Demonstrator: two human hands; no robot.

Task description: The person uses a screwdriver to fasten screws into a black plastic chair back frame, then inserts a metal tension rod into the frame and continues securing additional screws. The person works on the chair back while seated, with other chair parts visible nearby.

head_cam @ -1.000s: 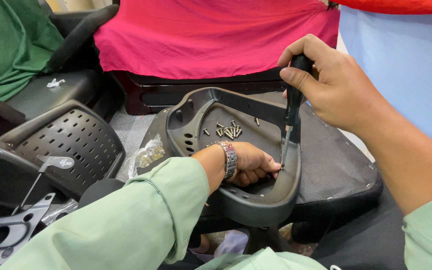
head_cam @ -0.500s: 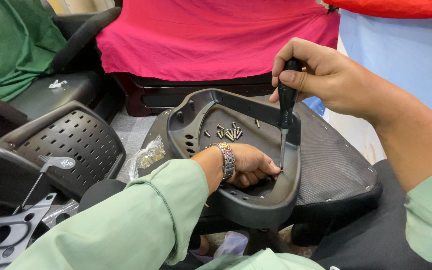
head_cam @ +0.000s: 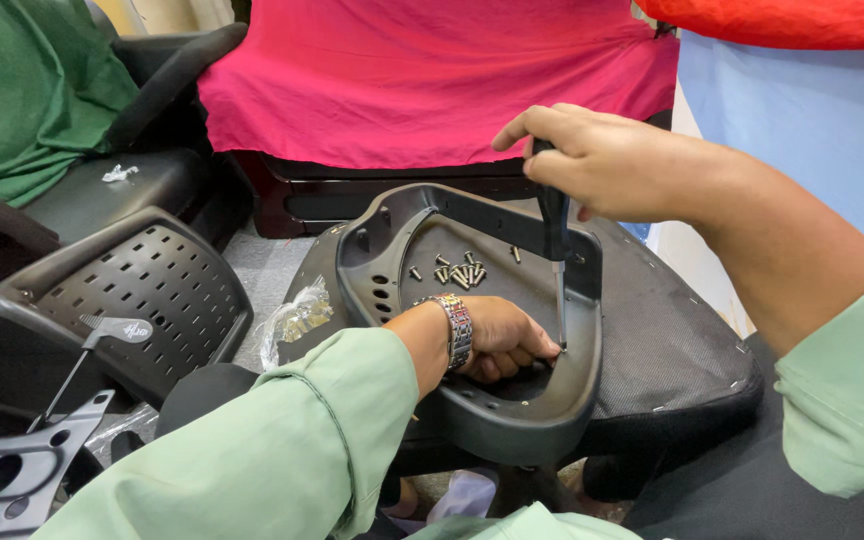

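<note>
We are working with both hands on a grey plastic armrest frame [head_cam: 472, 400] that is lying on the mesh seat cushion [head_cam: 672, 340] of an office chair. Our right hand [head_cam: 602, 160] is closing its grip fully round the black handle of a screwdriver [head_cam: 555, 235], fingers wrapped and thumb on top, and the tool is now standing upright. Over the last second this grip has been shifting leftward and downward across the frame, so that the shaft tip is now resting just beside the fingertips of our left hand [head_cam: 497, 340], inside the lower loop of the frame. Our left hand, with a metal watch [head_cam: 457, 330] at its wrist, has been staying where it was, curled within that loop; we cannot tell whether it is pinching a screw, since the fingertips are hidden by the frame's wall. A heap of loose screws [head_cam: 460, 270] is lying on the cushion beyond the left grip, untouched. We judge that the tip is being seated for a fastening at this point. Well to the left of both grips, a perforated black backrest panel [head_cam: 132, 290] is lying idle.
</note>
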